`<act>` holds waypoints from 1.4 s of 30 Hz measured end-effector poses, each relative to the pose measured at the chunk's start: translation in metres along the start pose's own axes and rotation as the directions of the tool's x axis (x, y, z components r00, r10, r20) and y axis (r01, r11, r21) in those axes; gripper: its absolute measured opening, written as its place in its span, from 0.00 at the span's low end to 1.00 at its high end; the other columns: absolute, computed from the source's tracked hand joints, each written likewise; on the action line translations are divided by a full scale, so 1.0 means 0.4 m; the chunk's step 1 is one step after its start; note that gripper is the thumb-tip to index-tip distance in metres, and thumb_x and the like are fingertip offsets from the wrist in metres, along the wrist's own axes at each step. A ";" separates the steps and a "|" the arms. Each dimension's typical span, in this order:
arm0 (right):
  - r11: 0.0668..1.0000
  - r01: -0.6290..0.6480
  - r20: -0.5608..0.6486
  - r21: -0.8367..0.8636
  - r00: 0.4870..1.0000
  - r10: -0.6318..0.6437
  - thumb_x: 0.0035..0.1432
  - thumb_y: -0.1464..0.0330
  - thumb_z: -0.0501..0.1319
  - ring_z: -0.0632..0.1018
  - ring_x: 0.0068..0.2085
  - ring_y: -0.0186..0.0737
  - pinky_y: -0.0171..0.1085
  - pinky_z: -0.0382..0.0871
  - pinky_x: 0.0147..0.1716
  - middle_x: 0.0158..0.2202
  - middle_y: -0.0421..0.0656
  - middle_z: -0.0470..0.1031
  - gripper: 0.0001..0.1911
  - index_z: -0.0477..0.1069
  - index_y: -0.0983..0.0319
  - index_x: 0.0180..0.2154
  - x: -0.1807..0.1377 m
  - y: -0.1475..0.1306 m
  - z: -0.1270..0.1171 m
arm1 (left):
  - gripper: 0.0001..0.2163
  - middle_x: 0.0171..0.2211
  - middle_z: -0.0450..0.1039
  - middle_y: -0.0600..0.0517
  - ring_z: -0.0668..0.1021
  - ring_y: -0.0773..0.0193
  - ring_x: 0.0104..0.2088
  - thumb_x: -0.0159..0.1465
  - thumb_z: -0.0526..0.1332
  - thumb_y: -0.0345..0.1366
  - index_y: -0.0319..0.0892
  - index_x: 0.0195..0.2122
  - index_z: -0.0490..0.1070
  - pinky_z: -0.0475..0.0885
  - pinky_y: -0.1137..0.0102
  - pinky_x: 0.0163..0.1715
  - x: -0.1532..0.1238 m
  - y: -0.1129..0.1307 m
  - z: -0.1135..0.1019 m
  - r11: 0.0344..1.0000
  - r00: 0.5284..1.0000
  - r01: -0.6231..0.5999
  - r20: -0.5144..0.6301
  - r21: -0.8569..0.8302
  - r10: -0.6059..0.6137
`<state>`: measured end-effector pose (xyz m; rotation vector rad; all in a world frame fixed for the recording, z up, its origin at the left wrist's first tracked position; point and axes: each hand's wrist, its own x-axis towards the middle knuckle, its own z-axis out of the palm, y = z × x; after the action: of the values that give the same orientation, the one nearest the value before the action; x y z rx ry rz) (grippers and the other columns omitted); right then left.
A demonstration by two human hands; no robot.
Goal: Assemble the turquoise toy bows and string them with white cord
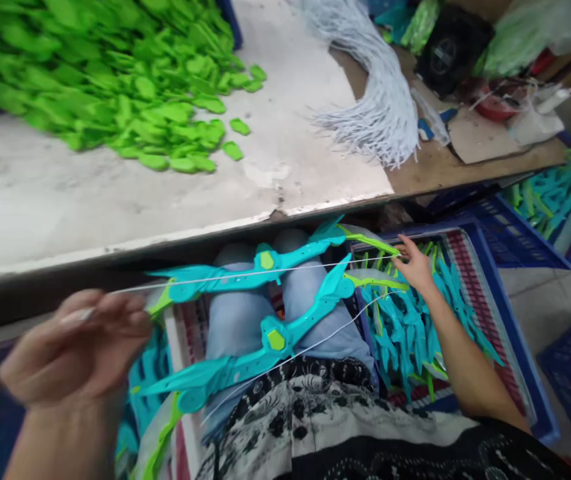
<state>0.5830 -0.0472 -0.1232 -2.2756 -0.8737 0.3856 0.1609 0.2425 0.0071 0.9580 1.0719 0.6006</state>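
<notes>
Two teal toy bows with lime-green tips lie across my lap, the farther bow (230, 277) above the nearer bow (235, 370). My left hand (80, 353), blurred, is closed with a white string (310, 268) running from its fingers. That string stretches straight along the farther bow to my right hand (415, 265). There my right fingers pinch the bow's green right tip, with the string beside it. On the nearer bow, another white string (335, 330) hangs loosely curved from the right tip. Its left end lies over my lap.
A white-topped table (285, 180) edges my knees, bearing a heap of green pieces (155, 100) and a bundle of white strings (390, 100). Blue crates with teal bows (405, 327) stand at my right; more teal bows (150, 367) are at left. A black fan-like object (448, 53) sits behind.
</notes>
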 end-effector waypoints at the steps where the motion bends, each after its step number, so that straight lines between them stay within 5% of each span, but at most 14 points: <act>1: 0.999 0.007 0.014 -0.053 1.000 -0.006 0.49 0.67 0.60 0.80 0.40 0.45 0.47 0.76 0.46 0.42 0.47 0.79 0.33 0.66 0.63 0.59 0.006 -0.007 -0.006 | 0.04 0.26 0.79 0.67 0.82 0.62 0.38 0.51 0.70 0.43 0.60 0.26 0.76 0.79 0.72 0.28 -0.017 -0.006 0.016 0.998 0.996 -0.037 -0.077 -0.055 0.032; 5: 0.930 0.182 -0.070 -0.320 0.974 -0.215 0.54 0.65 0.59 0.77 0.47 0.55 0.56 0.71 0.50 0.45 0.53 0.78 0.21 0.74 0.62 0.50 0.041 -0.121 -0.010 | 0.11 0.25 0.80 0.61 0.82 0.64 0.30 0.42 0.75 0.33 0.51 0.25 0.78 0.79 0.75 0.27 -0.026 -0.029 0.095 0.984 0.971 -0.076 -0.237 -0.160 0.037; 8: 0.834 0.461 -0.064 -0.302 0.864 -0.500 0.62 0.65 0.56 0.76 0.48 0.52 0.53 0.70 0.51 0.44 0.51 0.77 0.15 0.74 0.59 0.48 0.051 -0.295 0.067 | 0.09 0.23 0.78 0.57 0.80 0.67 0.26 0.45 0.75 0.34 0.46 0.26 0.77 0.77 0.75 0.26 -0.014 -0.050 0.118 0.959 0.978 -0.098 -0.202 -0.266 0.044; 10: 0.706 0.686 0.125 -0.177 0.727 -0.675 0.64 0.66 0.54 0.75 0.47 0.49 0.49 0.70 0.50 0.44 0.50 0.77 0.15 0.74 0.59 0.48 0.041 -0.420 0.161 | 0.07 0.22 0.76 0.57 0.79 0.69 0.25 0.48 0.74 0.34 0.45 0.26 0.77 0.76 0.75 0.26 -0.015 -0.063 0.124 0.940 0.983 -0.115 -0.171 -0.320 0.062; 13: 0.479 0.877 0.425 -0.025 0.443 -0.789 0.61 0.65 0.60 0.72 0.52 0.51 0.49 0.69 0.51 0.51 0.52 0.73 0.19 0.71 0.62 0.53 0.015 -0.556 0.323 | 0.05 0.29 0.79 0.55 0.80 0.66 0.34 0.53 0.71 0.32 0.45 0.26 0.75 0.77 0.70 0.38 -0.022 -0.076 0.142 0.913 0.985 -0.143 -0.149 -0.382 0.092; 16: 0.388 0.921 0.601 0.011 0.304 -0.739 0.57 0.67 0.64 0.71 0.53 0.54 0.51 0.66 0.53 0.53 0.55 0.71 0.26 0.67 0.63 0.57 0.005 -0.611 0.436 | 0.05 0.27 0.77 0.56 0.80 0.65 0.32 0.55 0.70 0.34 0.45 0.30 0.75 0.76 0.66 0.41 -0.026 -0.082 0.164 0.884 0.999 -0.054 -0.029 -0.464 0.045; 19: 0.456 0.888 0.689 0.055 0.297 -0.661 0.58 0.68 0.62 0.74 0.50 0.51 0.49 0.67 0.51 0.49 0.54 0.75 0.28 0.65 0.64 0.59 0.034 -0.618 0.451 | 0.12 0.22 0.74 0.57 0.78 0.67 0.24 0.52 0.73 0.37 0.44 0.36 0.74 0.76 0.68 0.35 -0.031 -0.087 0.179 0.856 0.990 0.068 0.139 -0.512 0.004; 23: 0.615 0.762 0.780 0.203 0.254 -0.572 0.58 0.65 0.62 0.77 0.48 0.47 0.43 0.70 0.47 0.51 0.48 0.76 0.34 0.57 0.59 0.64 0.114 -0.630 0.368 | 0.17 0.19 0.72 0.55 0.74 0.68 0.19 0.47 0.75 0.43 0.41 0.28 0.70 0.74 0.69 0.28 -0.054 -0.086 0.169 0.883 0.955 0.129 0.296 -0.452 0.012; 25: 0.666 0.689 0.826 0.286 0.174 -0.536 0.58 0.64 0.61 0.79 0.44 0.43 0.40 0.71 0.43 0.49 0.45 0.78 0.34 0.57 0.56 0.65 0.147 -0.639 0.333 | 0.17 0.17 0.70 0.55 0.72 0.70 0.18 0.46 0.75 0.45 0.40 0.25 0.71 0.70 0.72 0.25 -0.070 -0.080 0.142 0.907 0.979 0.044 0.199 -0.418 0.044; 28: 0.725 0.600 0.856 0.337 0.126 -0.502 0.58 0.61 0.62 0.78 0.35 0.39 0.37 0.72 0.38 0.46 0.43 0.79 0.36 0.56 0.55 0.66 0.168 -0.639 0.329 | 0.15 0.17 0.69 0.56 0.70 0.72 0.20 0.45 0.76 0.42 0.40 0.25 0.74 0.65 0.76 0.23 -0.092 -0.067 0.072 0.911 0.976 -0.183 -0.179 -0.369 0.123; 32: 0.779 0.505 0.877 0.371 0.087 -0.473 0.58 0.59 0.61 0.78 0.39 0.41 0.38 0.72 0.42 0.46 0.43 0.79 0.34 0.59 0.58 0.65 0.163 -0.615 0.375 | 0.10 0.18 0.69 0.56 0.67 0.73 0.20 0.47 0.73 0.39 0.40 0.26 0.78 0.60 0.76 0.21 -0.109 -0.056 -0.030 0.898 0.771 -0.418 -0.578 -0.140 0.269; 35: 0.821 0.441 0.899 0.364 0.065 -0.433 0.58 0.58 0.59 0.78 0.46 0.46 0.41 0.71 0.47 0.52 0.44 0.76 0.32 0.64 0.60 0.63 0.162 -0.600 0.398 | 0.08 0.19 0.69 0.56 0.66 0.72 0.21 0.51 0.70 0.38 0.39 0.27 0.78 0.60 0.75 0.22 -0.099 -0.055 -0.075 0.913 0.693 -0.404 -0.629 0.066 0.352; 39: 0.851 0.395 0.912 0.347 0.068 -0.404 0.57 0.56 0.60 0.76 0.52 0.50 0.43 0.70 0.52 0.58 0.45 0.72 0.34 0.63 0.61 0.63 0.159 -0.601 0.396 | 0.08 0.19 0.68 0.55 0.67 0.71 0.22 0.55 0.66 0.38 0.38 0.27 0.78 0.61 0.73 0.24 -0.056 -0.045 -0.092 0.904 0.713 -0.375 -0.559 0.208 0.424; 42: 0.842 0.418 0.909 0.341 0.083 -0.409 0.57 0.56 0.59 0.75 0.54 0.50 0.43 0.68 0.54 0.58 0.44 0.72 0.33 0.64 0.60 0.63 0.151 -0.608 0.389 | 0.09 0.19 0.65 0.56 0.64 0.71 0.21 0.56 0.64 0.39 0.38 0.32 0.77 0.57 0.73 0.22 -0.034 -0.035 -0.086 0.904 0.752 -0.412 -0.517 0.114 0.409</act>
<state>0.4352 0.2036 -0.0762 -1.3705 -2.0829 1.6507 0.1235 0.2370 -0.0043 1.0597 1.3510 1.2959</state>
